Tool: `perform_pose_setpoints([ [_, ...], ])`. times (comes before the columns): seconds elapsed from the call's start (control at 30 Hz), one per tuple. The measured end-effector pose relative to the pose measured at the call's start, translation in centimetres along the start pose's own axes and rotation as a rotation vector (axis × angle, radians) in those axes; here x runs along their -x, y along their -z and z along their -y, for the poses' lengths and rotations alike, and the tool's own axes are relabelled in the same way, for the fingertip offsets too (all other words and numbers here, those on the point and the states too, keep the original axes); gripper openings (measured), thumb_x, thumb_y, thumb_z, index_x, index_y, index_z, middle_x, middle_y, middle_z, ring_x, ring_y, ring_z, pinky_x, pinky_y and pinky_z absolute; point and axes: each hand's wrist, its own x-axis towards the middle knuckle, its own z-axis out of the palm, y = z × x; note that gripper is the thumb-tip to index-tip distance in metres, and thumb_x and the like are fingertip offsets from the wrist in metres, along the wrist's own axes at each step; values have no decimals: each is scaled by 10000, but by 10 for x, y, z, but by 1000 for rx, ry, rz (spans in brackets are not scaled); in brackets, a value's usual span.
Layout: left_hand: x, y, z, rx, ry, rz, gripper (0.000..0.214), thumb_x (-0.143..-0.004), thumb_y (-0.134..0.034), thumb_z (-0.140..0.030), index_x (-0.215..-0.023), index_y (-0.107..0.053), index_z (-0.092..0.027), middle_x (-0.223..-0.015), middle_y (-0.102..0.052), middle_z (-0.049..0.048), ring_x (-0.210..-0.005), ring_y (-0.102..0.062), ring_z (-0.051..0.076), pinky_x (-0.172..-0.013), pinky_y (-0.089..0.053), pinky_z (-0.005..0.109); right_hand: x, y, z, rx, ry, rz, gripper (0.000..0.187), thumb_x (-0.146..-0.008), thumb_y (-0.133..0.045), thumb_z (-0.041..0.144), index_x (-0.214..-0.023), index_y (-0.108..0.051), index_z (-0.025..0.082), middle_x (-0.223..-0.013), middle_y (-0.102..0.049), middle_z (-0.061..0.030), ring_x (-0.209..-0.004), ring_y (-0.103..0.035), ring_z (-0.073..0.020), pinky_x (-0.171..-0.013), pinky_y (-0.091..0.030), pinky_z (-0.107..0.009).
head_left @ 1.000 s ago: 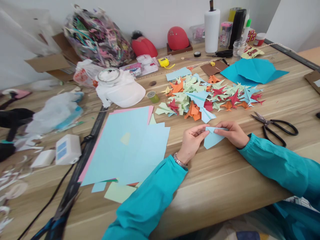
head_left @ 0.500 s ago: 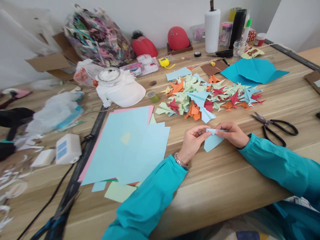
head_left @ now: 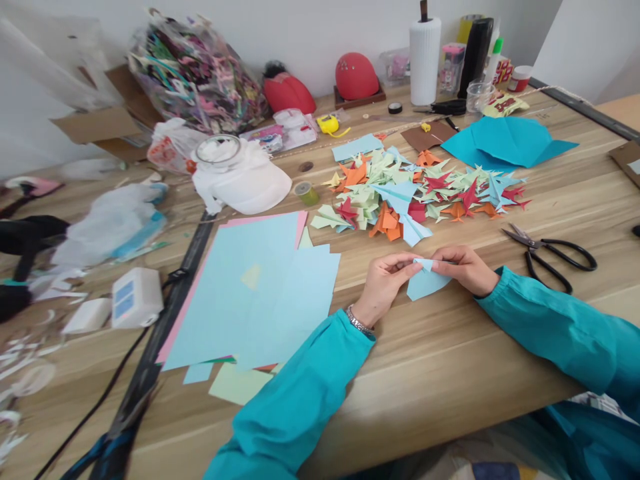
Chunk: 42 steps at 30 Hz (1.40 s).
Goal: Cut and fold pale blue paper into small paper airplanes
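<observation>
A small folded piece of light blue paper (head_left: pixel 424 284) lies just above the wooden table (head_left: pixel 450 360), pinched from both sides. My left hand (head_left: pixel 384 283) grips its left top corner with thumb and fingers closed. My right hand (head_left: pixel 463 268) presses and pinches the right top edge. Both arms wear teal sleeves, and a metal watch band sits on the left wrist. Just beyond the hands lies a heap of folded paper planes (head_left: pixel 410 190) in green, orange, red and blue.
Light blue sheets over a pink one (head_left: pixel 250 293) lie to the left. Black scissors (head_left: pixel 550 252) rest to the right. A large teal sheet (head_left: pixel 505 141), a paper towel roll (head_left: pixel 425 60), a white cap (head_left: pixel 240 177) and a bag of scraps (head_left: pixel 195 73) crowd the back.
The paper piece has tilted slightly and the fingers of both hands have shifted a little along its top edge. The arms stay in place.
</observation>
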Motion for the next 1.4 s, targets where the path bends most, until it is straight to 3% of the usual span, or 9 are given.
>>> perform_pose_setpoints([
  [0.2, 1, 0, 1, -82, -17, 16, 282, -651, -768, -339, -888, -748, -187, -793, -690, 28, -652, -537, 101, -590, -435, 217, -1, 1, -2, 53, 23, 39, 370, -732, -658, 509, -708, -653, 140, -632, -576, -6, -594, -476, -112, -568, -368, -247],
  [0.67, -1, 0, -1, -22, -31, 30, 195, -626, -786, -317, -775, -756, -195, -778, -692, 30, -712, -584, 125, -641, -458, 230, 0, -1, -3, 80, 55, -17, 380, -702, -671, 518, -692, -675, 138, -626, -579, -9, -590, -463, -109, -557, -374, -241],
  [0.93, 1, 1, -1, -108, -52, 55, 243, -669, -758, -329, -861, -752, -180, -844, -691, 44, -716, -571, 119, -646, -450, 228, 0, 2, -3, 94, 13, -14, 364, -693, -676, 499, -668, -680, 135, -601, -591, -15, -557, -463, -106, -527, -360, -243],
  [1.13, 2, -2, -5, -150, -115, 120, 184, -675, -754, -301, -815, -745, -181, -845, -680, 45, -694, -568, 118, -613, -450, 231, 1, 2, 1, 133, -5, -18, 333, -670, -681, 464, -613, -666, 136, -548, -570, -7, -515, -444, -97, -491, -342, -237],
  [1.4, 1, -1, -3, -161, -149, 98, 143, -670, -759, -283, -763, -735, -177, -794, -659, 35, -691, -577, 119, -603, -457, 235, 2, 3, 1, 145, -13, -57, 258, -653, -691, 384, -606, -663, 132, -536, -571, 1, -505, -447, -90, -489, -339, -228],
])
